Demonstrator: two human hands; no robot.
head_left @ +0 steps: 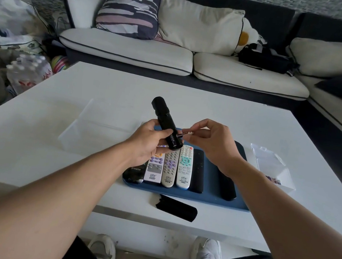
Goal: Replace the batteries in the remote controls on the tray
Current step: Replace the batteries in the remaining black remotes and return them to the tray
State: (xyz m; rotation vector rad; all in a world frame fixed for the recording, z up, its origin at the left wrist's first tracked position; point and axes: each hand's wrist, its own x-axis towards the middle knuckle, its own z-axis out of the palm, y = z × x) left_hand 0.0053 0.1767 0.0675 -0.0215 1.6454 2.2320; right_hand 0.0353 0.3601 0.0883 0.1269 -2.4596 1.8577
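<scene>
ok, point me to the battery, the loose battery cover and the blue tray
battery (187, 133), head view, middle of its body between the right-hand fingers.
battery cover (177, 208), head view, centre of the black piece lying on the table.
blue tray (206, 199), head view, bare near edge.

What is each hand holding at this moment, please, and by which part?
The left hand grips the black remote around its lower body. The right hand pinches a battery by its far end, fingertips only.

Both forearms reach out over the tray (210, 199); left hand (149, 141) is curled in a grip, right hand (210, 141) pinching with thumb and fingertips above it.
</scene>
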